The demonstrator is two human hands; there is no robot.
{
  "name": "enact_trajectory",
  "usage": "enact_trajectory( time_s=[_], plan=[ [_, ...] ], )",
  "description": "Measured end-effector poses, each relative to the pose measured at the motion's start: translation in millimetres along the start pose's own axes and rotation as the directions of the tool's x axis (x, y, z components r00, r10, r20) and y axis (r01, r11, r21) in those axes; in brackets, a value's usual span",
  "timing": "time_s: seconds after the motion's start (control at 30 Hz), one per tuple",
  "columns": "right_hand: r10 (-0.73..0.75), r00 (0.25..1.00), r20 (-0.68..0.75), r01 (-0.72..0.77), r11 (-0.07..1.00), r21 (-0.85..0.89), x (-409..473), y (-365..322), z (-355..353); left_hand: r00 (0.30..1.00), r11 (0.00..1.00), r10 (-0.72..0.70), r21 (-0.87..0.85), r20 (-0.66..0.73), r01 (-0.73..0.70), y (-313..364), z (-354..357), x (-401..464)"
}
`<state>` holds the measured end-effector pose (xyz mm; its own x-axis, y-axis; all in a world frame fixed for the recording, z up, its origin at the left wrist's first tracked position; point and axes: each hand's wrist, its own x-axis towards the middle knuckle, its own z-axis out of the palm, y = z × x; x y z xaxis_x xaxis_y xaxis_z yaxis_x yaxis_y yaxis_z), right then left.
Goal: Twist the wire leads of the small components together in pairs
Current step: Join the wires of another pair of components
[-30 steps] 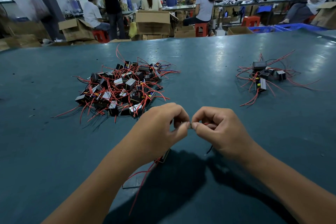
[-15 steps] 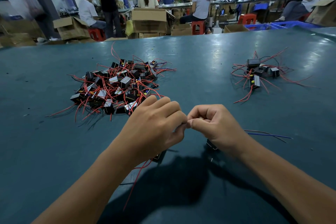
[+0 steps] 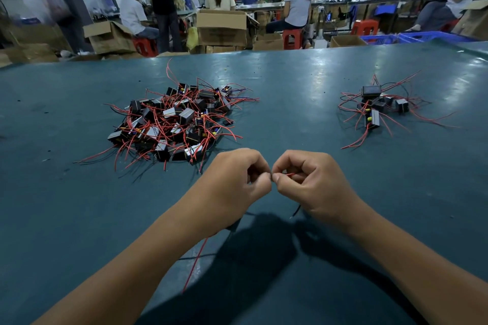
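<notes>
From the head view, we see both hands raised just above the table (image 3: pixel 290 82), knuckles up and fingertips meeting in the middle. The left hand (image 3: pixel 235 185) has its fingers curled, thumb and forefinger pinching what we take to be a wire end, though the metal itself is too small to make out. The right hand (image 3: pixel 311 185) pinches a red lead (image 3: pixel 290 174) the same way, so the two pinches touch tip to tip. We judge this is the twisting grip: holding close to the ends lets the fingers roll the leads round each other. A red wire (image 3: pixel 196 261) trails down from under the left hand, and a dark one (image 3: pixel 296 210) hangs below the right (the components they belong to are hidden beneath the palms).

There are no containers on the table. The parts lie loose: a big pile (image 3: pixel 174 121) just beyond the left hand, and a small pile (image 3: pixel 375 107) well apart to the right, probably the finished pairs. Cardboard boxes (image 3: pixel 221 26) stand on the floor behind; we cannot see their contents.
</notes>
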<state>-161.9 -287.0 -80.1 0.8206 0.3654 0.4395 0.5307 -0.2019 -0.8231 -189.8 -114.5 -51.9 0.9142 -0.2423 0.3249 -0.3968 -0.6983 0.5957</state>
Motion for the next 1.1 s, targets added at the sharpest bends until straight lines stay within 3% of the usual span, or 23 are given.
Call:
enact_trajectory(
  time_s=[0.07,0.13,0.17,0.2,0.23,0.27,0.33,0.4,0.47,0.6,0.8,1.0,1.1],
  plan=[
    [-0.106,0.994,-0.007,0.104,0.987,-0.125,-2,-2,1,0.969,0.931,-0.203,-0.279,0.140,0.236,-4,-5,0],
    [-0.223,0.975,0.024,0.221,0.938,-0.267,-2,-4,-2,0.857,0.661,-0.356,-0.548,0.373,0.513,-3,-8,2],
    [-0.246,0.968,0.039,0.247,0.922,-0.299,-2,-4,-3,0.817,0.564,-0.375,-0.592,0.438,0.576,-2,-8,2],
    [-0.232,0.972,0.042,0.234,0.928,-0.290,-2,-4,-4,0.812,0.536,-0.379,-0.610,0.443,0.583,-1,-8,1],
    [-0.185,0.982,0.030,0.187,0.952,-0.242,-2,-3,-4,0.844,0.589,-0.372,-0.604,0.388,0.537,-2,-7,1],
    [-0.121,0.993,0.016,0.122,0.977,-0.177,-2,-2,-4,0.903,0.722,-0.332,-0.543,0.273,0.430,-3,-6,-1],
    [-0.004,1.000,0.028,0.006,0.998,-0.060,0,-2,-3,0.996,0.978,-0.085,-0.194,-0.013,0.081,-6,-7,-5],
    [0.083,0.995,0.053,-0.084,0.996,0.028,2,-2,-4,0.961,0.959,0.252,0.160,-0.111,-0.233,-8,-8,-11],
    [0.130,0.988,0.078,-0.138,0.985,0.101,3,-3,-4,0.894,0.839,0.442,0.386,-0.070,-0.385,-8,-5,-18],
    [0.179,0.968,0.174,-0.210,0.961,0.183,3,-9,-3,0.780,0.602,0.626,0.629,0.011,-0.492,-9,-1,-26],
    [0.310,0.920,0.238,-0.372,0.881,0.291,5,-3,-7,0.725,0.501,0.685,0.678,0.070,-0.538,-11,-4,-23],
    [0.296,0.922,0.251,-0.366,0.877,0.311,6,-1,-7,0.733,0.515,0.673,0.650,0.096,-0.559,-10,-5,-17],
    [0.257,0.940,0.223,-0.314,0.908,0.276,5,-1,-7,0.796,0.637,0.600,0.558,0.073,-0.532,-8,-4,-15]
  ],
)
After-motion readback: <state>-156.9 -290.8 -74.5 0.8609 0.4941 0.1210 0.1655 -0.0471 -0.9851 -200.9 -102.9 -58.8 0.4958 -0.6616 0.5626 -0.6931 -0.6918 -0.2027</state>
